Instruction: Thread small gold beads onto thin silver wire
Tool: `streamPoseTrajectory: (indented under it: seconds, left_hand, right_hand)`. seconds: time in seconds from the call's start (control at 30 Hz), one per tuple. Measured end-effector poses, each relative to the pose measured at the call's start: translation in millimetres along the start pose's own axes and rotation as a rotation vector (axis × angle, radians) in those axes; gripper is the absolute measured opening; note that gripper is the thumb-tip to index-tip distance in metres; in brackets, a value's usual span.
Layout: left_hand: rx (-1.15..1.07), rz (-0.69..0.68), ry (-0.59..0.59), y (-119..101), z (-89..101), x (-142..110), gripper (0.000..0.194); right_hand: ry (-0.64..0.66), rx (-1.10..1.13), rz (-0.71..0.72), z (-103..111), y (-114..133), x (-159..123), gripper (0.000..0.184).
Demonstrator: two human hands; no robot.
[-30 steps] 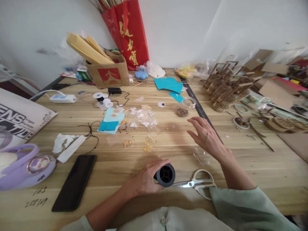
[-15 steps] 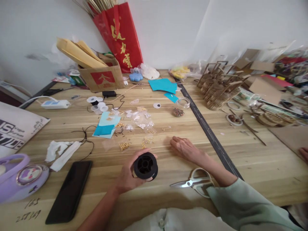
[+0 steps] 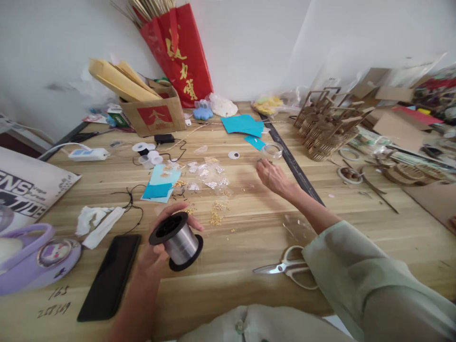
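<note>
A black-flanged spool of thin clear line [image 3: 182, 244] is tilted in my left hand [image 3: 153, 259], whose fingers wrap round its far side and top flange. My right hand [image 3: 274, 178] reaches out over the small pile of dark mixed beads, covering most of it. Its fingers are bent together at the beads; what they pinch, if anything, is hidden. Just beyond lies a clear roll of tape [image 3: 272, 151]. Scissors [image 3: 285, 268] with pale handles lie near my right sleeve. Gold beads [image 3: 215, 217] are scattered between the hands.
A black phone [image 3: 110, 278] and a purple object [image 3: 35, 259] lie at left. Small bags of silver bits [image 3: 210, 175] and blue sheets [image 3: 158, 185] lie mid-table. Woven baskets [image 3: 320, 126] stand back right; a carton [image 3: 155, 114] and red bag [image 3: 181, 57] stand at the back.
My right hand has moved forward from the bare tabletop onto the dark bead pile. My left hand has shifted left and turned the spool, so its wound side now shows.
</note>
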State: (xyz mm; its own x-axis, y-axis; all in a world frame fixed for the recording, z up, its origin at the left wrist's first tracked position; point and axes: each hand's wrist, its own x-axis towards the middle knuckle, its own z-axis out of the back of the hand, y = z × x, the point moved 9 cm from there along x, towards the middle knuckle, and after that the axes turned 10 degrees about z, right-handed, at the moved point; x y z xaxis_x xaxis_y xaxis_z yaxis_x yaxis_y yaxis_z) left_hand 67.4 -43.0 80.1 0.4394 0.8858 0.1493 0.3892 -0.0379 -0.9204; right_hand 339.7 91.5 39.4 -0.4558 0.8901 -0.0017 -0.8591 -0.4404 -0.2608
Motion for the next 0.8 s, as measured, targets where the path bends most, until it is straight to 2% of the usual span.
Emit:
streamPoseTrajectory:
  seconds: [0.1,0.2,0.3,0.37,0.47,0.6,0.63,0.7,0.77,0.8]
  left_hand:
    - [0.016,-0.008,-0.010,-2,4.5,0,0.069]
    - [0.039,0.002,0.011,0,7.1,0,0.070]
    - [0.060,0.029,0.057,6,7.9,-1,0.070]
    - [0.060,0.051,0.081,10,8.3,-2,0.070]
    - [0.048,0.076,0.083,13,8.9,-3,0.071]
    - [0.050,0.059,0.091,12,3.1,-1,0.069]
    - [0.056,0.057,0.100,11,-0.1,-1,0.068]
    - [0.072,0.084,0.123,12,-7.3,1,0.069]
    - [0.083,0.128,0.154,15,-15.2,3,0.071]
    - [0.084,0.143,0.169,16,-18.5,3,0.073]
  right_hand:
    - [-0.048,0.019,-0.030,6,-11,16,0.032]
    - [-0.042,0.047,-0.064,8,-15,23,0.033]
    - [-0.005,0.082,-0.043,13,-7,22,0.032]
    - [-0.026,0.126,0.016,24,6,17,0.028]
    - [-0.121,0.287,0.135,51,37,2,0.023]
    - [-0.145,0.453,0.340,73,97,-20,0.035]
    - [-0.169,0.658,0.463,79,118,-26,0.042]
    - [-0.132,1.019,0.686,86,157,-39,0.057]
    - [-0.082,1.244,0.758,85,180,-46,0.064]
    - [-0.040,1.330,0.762,83,187,-47,0.059]
